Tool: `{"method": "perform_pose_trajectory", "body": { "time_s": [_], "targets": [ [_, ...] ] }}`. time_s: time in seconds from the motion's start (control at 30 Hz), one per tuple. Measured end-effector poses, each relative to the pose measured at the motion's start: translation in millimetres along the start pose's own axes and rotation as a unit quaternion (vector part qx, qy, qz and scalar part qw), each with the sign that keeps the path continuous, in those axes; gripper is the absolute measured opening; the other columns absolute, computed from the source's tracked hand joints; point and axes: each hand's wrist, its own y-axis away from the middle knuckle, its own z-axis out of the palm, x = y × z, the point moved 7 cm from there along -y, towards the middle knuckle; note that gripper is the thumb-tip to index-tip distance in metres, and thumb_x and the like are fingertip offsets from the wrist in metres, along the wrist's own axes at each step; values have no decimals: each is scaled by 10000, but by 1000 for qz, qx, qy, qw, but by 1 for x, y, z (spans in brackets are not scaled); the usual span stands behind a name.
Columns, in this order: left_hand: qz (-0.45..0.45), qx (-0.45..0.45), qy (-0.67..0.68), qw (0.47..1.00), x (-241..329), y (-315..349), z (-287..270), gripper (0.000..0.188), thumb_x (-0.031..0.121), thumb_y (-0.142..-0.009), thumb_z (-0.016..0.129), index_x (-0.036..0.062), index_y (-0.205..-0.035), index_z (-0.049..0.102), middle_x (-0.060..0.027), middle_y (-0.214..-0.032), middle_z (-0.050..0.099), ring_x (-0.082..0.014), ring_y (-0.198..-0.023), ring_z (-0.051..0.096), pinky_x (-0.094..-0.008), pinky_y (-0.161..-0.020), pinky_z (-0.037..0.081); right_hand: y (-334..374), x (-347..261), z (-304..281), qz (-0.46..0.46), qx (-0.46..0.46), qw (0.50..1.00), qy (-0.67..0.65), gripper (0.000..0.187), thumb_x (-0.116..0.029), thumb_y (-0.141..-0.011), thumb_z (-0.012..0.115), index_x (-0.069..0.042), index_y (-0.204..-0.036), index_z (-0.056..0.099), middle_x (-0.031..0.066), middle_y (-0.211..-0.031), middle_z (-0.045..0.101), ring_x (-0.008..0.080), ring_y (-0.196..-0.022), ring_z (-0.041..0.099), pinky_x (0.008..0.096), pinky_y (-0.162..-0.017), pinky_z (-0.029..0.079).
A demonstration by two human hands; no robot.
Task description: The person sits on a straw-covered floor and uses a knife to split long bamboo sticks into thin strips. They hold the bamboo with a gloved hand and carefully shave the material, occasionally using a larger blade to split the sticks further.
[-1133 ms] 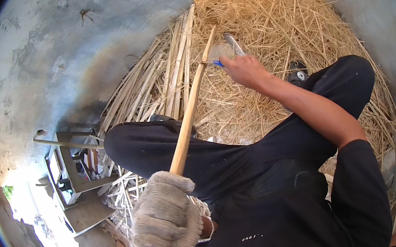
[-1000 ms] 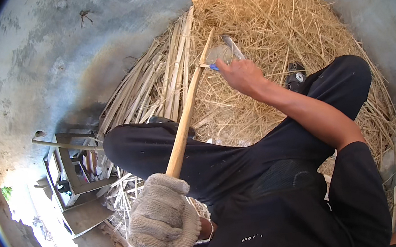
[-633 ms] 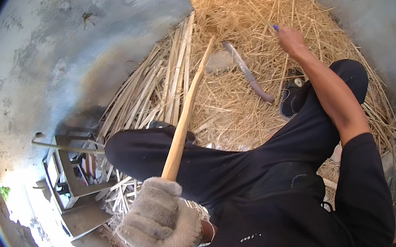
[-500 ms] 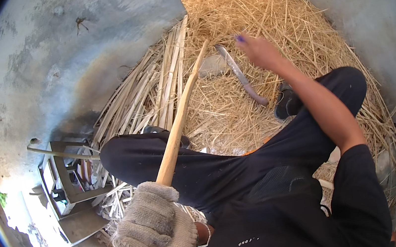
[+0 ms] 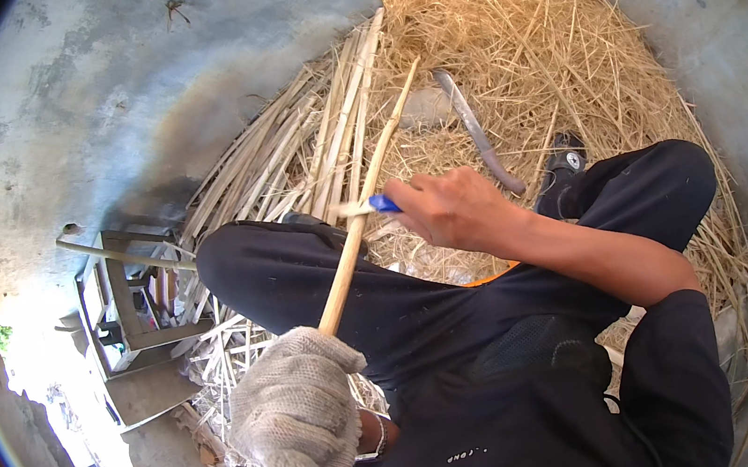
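In a grey knitted glove, my left hand is closed around the near end of a long, slightly bent wooden stick. The stick slants up and away over my crossed left leg, its tip narrowing at the far end. Bare, my right hand grips a small blue-handled tool. The tool's pale, blurred head lies across the middle of the stick; its exact kind I cannot make out. Beyond my right hand, a curved machete with a brownish handle rests on the shavings.
Straw-like shavings cover the floor ahead. Long split strips lie in a pile on the left, by the grey wall. A small wooden frame stands beside my left knee, with a thin rod above it.
My right hand has come from beyond the stick's far end back toward me, bringing the blue-handled tool onto the stick's middle. My left hand keeps its hold. The view has shifted slightly.
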Motion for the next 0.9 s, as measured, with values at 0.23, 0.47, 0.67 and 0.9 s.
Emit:
{"method": "perform_pose_trajectory", "body": {
  "time_s": [0.23,0.47,0.67,0.9],
  "targets": [
    [2,10,-16,1000,4,7,10,317,229,-851,690,97,-597,553,-44,-499,538,-206,-415,540,-462,-526,562,18,95,27,270,-91,956,-71,180,-218,-1024,484,-46,-975,501,94,-590,560,238,-468,583,401,-417,448],
    [-27,-34,-29,999,-1,7,10,324,252,-858,687,102,-601,558,-42,-502,540,-206,-418,541,-464,-529,562,20,64,34,129,-69,989,35,229,-267,-1009,520,-42,-966,506,117,-593,590,258,-491,612,417,-456,471],
    [-41,8,-37,998,5,14,4,335,295,-873,674,113,-613,571,-35,-503,538,-213,-419,543,-467,-534,565,-4,55,16,162,-54,978,-118,241,-269,-1020,511,-35,-963,498,106,-566,563,302,-458,573,449,-463,454],
    [3,-16,-28,999,-1,11,3,308,185,-789,630,142,-519,490,7,-433,436,-158,-345,467,-349,-370,486,1,30,11,74,-42,989,-119,229,-250,-1008,527,-30,-949,502,117,-587,575,300,-464,578,442,-467,446]
  ]
}}
